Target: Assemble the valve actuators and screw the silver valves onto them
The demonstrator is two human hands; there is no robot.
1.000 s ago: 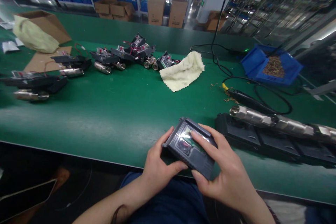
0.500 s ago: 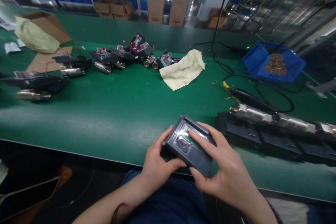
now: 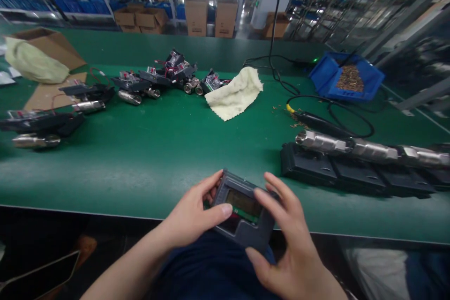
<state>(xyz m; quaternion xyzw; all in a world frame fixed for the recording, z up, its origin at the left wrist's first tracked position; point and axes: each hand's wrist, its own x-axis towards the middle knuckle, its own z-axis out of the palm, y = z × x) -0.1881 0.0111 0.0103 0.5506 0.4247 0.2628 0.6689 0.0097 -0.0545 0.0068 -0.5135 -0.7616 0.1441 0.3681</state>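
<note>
Since a second ago the dark grey housing (image 3: 242,213) has dropped toward the tabletop's (image 3: 158,150) near edge, screen facing up. Left hand (image 3: 191,218) and right hand (image 3: 286,248) clamp its ends; its long axis runs left-far to right-near. The blue bin (image 3: 346,77) holds small brassy parts.

Head view: the person's two bare hands and forearms, with dark blue clothing below.

Left hand (image 3: 191,218) and right hand (image 3: 293,253) carry no gloves, rings or watch; nails are short and unpainted. The left forearm is uncovered along its whole visible length, with no sleeve in the picture; the right wrist is likewise uncovered to the picture's edge. Between the arms lies dark blue fabric (image 3: 214,269), plain and without visible markings.
</note>
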